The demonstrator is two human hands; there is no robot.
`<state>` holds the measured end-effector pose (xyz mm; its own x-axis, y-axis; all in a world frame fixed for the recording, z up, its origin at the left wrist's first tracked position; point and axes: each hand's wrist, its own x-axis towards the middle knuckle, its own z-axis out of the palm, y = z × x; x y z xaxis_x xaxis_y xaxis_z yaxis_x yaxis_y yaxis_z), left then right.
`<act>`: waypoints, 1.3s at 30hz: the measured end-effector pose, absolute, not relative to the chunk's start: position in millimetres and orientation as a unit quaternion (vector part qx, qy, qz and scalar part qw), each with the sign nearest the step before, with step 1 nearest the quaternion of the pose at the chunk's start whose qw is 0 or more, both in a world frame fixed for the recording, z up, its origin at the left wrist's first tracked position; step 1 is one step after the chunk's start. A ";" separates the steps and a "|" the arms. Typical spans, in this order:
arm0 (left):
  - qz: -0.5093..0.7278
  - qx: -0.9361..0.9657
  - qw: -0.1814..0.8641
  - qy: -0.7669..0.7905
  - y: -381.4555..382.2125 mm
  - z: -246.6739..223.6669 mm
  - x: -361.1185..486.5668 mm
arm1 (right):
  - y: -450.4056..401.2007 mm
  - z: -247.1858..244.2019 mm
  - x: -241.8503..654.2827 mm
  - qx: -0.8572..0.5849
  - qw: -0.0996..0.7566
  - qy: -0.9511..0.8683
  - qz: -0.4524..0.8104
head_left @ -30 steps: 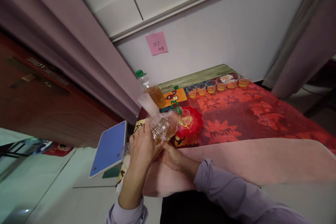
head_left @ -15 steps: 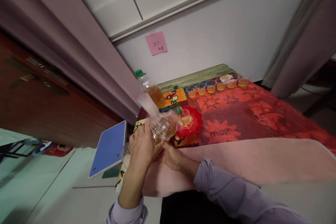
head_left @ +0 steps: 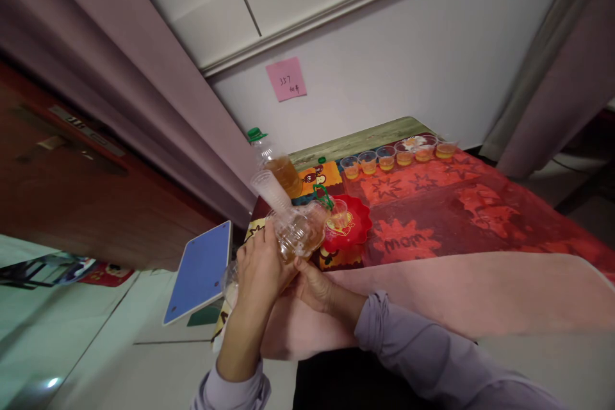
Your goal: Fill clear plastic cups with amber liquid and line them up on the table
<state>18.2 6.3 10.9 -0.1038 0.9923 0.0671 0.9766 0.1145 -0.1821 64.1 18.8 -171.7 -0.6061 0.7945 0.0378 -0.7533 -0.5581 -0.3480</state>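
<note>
Tilted toward the right, a clear plastic bottle point(head_left: 300, 230) with amber liquid is held between both hands. My left hand point(head_left: 259, 266) wraps its near left side, and my right hand point(head_left: 312, 285) grips it from below, its fingers partly hidden. The bottle's mouth, with a green ring handle point(head_left: 323, 196), is at a clear plastic cup point(head_left: 339, 213). That cup stands on a red scalloped plate point(head_left: 362, 230). Just behind the bottle lies a stack of clear plastic cups point(head_left: 270, 191).
A large green-capped bottle point(head_left: 283, 173) of amber liquid stands at the back left. Several cups point(head_left: 386, 158) with a little yellow liquid form a row along the table's back, near a loose green cap point(head_left: 321, 160). A blue board point(head_left: 199, 272) is left of the table.
Both hands and the tilted bottle stay almost still. A bright spot of light has appeared on the floor at the lower left.
</note>
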 end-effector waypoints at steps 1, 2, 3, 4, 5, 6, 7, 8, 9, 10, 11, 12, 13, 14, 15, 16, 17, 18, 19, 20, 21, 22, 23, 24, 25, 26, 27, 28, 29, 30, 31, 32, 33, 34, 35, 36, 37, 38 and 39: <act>0.046 -0.665 0.085 -0.741 6.3 11.1 18.2 | 18.8 -171.2 64.2 -0.061 0.439 -0.166 0.881; 0.046 -0.665 0.083 -0.741 6.3 11.3 18.4 | 18.8 -170.5 64.4 -0.060 0.439 -0.166 0.881; 0.047 -0.664 0.081 -0.741 6.3 11.5 18.6 | 18.7 -169.7 64.6 -0.059 0.439 -0.165 0.881; 0.047 -0.664 0.080 -0.742 6.3 11.6 18.9 | 18.5 -169.0 64.8 -0.059 0.440 -0.164 0.881; 0.047 -0.663 0.080 -0.742 6.3 11.7 19.2 | 18.3 -168.5 64.9 -0.058 0.440 -0.164 0.881; 0.046 -0.662 0.080 -0.744 6.3 11.8 19.4 | 18.1 -168.2 65.0 -0.058 0.440 -0.163 0.881; 0.045 -0.660 0.081 -0.745 6.2 11.7 19.6 | 18.0 -168.0 65.0 -0.058 0.441 -0.163 0.881; 0.044 -0.660 0.082 -0.746 6.0 11.7 19.7 | 17.9 -168.0 65.0 -0.058 0.442 -0.164 0.880; 0.043 -0.660 0.082 -0.746 5.9 11.6 19.8 | 17.9 -168.2 65.1 -0.058 0.441 -0.165 0.880; 0.043 -0.660 0.082 -0.746 5.8 11.4 19.7 | 18.0 -168.3 65.2 -0.058 0.439 -0.166 0.881; 0.044 -0.660 0.083 -0.746 5.7 11.3 19.6 | 18.1 -168.4 65.4 -0.058 0.437 -0.166 0.882; 0.045 -0.660 0.083 -0.745 5.6 11.1 19.5 | 18.2 -168.4 65.7 -0.058 0.437 -0.167 0.882; 0.045 -0.660 0.082 -0.745 5.6 11.0 19.5 | 18.3 -168.4 66.0 -0.058 0.437 -0.168 0.882; 0.044 -0.661 0.082 -0.745 5.7 10.9 19.5 | 18.4 -168.3 66.3 -0.058 0.437 -0.169 0.882; 0.043 -0.661 0.082 -0.744 5.7 10.8 19.6 | 18.4 -168.2 66.4 -0.058 0.437 -0.171 0.881; 0.042 -0.662 0.082 -0.744 5.8 10.8 19.7 | 18.3 -168.2 66.5 -0.057 0.438 -0.173 0.880; 0.042 -0.662 0.082 -0.744 6.0 11.0 19.8 | 18.3 -168.3 66.4 -0.056 0.439 -0.175 0.880; 0.043 -0.661 0.082 -0.745 6.2 11.2 20.0 | 18.2 -168.5 66.2 -0.055 0.439 -0.175 0.880; 0.045 -0.660 0.082 -0.745 6.3 11.4 20.1 | 18.2 -168.8 66.0 -0.056 0.439 -0.172 0.880; 0.048 -0.659 0.081 -0.746 6.5 11.8 20.2 | 18.2 -169.2 65.8 -0.058 0.439 -0.169 0.881; 0.050 -0.658 0.080 -0.747 6.6 12.1 20.3 | 18.2 -169.5 65.7 -0.060 0.437 -0.167 0.882; 0.052 -0.658 0.079 -0.747 6.6 12.5 20.3 | 18.3 -169.7 65.7 -0.061 0.435 -0.166 0.883; 0.052 -0.658 0.077 -0.747 6.6 12.7 20.4 | 18.4 -169.7 65.8 -0.061 0.433 -0.166 0.884; 0.051 -0.659 0.077 -0.747 6.4 13.0 20.4 | 18.5 -169.6 66.0 -0.060 0.433 -0.167 0.884; 0.049 -0.660 0.076 -0.746 6.2 13.1 20.4 | 18.5 -169.4 66.3 -0.058 0.434 -0.168 0.883; 0.048 -0.660 0.075 -0.746 6.0 13.2 20.5 | 18.5 -169.2 66.5 -0.056 0.435 -0.169 0.883; 0.047 -0.660 0.076 -0.746 5.8 13.2 20.6 | 18.4 -168.9 66.8 -0.056 0.435 -0.169 0.883; 0.047 -0.660 0.076 -0.746 5.7 13.2 20.7 | 18.3 -168.7 66.9 -0.057 0.435 -0.167 0.883; 0.048 -0.660 0.077 -0.746 5.6 13.2 20.9 | 18.2 -168.6 66.9 -0.059 0.433 -0.166 0.884; 0.049 -0.659 0.078 -0.747 5.7 13.2 21.1 | 18.1 -168.6 66.7 -0.061 0.431 -0.165 0.885; 0.051 -0.658 0.077 -0.747 5.9 13.3 21.4 | 17.9 -168.7 66.3 -0.061 0.431 -0.164 0.885; 0.052 -0.657 0.077 -0.748 6.1 13.4 21.7 | 17.8 -168.8 65.7 -0.061 0.432 -0.162 0.885; 0.055 -0.655 0.076 -0.750 6.4 13.5 22.1 | 17.8 -169.0 65.1 -0.060 0.436 -0.159 0.884; 0.058 -0.653 0.075 -0.751 6.7 13.7 22.4 | 17.8 -169.3 64.6 -0.059 0.440 -0.156 0.882; 0.060 -0.651 0.074 -0.753 7.0 13.8 22.7 | 17.9 -169.5 64.1 -0.058 0.442 -0.153 0.882; 0.062 -0.649 0.074 -0.754 7.2 14.0 23.0 | 18.1 -169.8 63.8 -0.058 0.441 -0.152 0.883; 0.062 -0.649 0.074 -0.755 7.2 14.0 23.1 | 18.3 -170.2 63.7 -0.059 0.438 -0.152 0.884; 0.062 -0.649 0.074 -0.755 7.2 14.0 23.1 | 18.5 -170.4 63.8 -0.062 0.436 -0.152 0.885; 0.060 -0.650 0.074 -0.754 7.2 13.9 23.0 | 18.7 -170.7 64.0 -0.064 0.433 -0.153 0.886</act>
<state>23.0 7.2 13.9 -0.1442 0.9890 0.0336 0.9712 0.1480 -0.1867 64.0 18.7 -170.7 -0.6171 0.7867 0.0184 -0.7473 -0.5785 -0.3269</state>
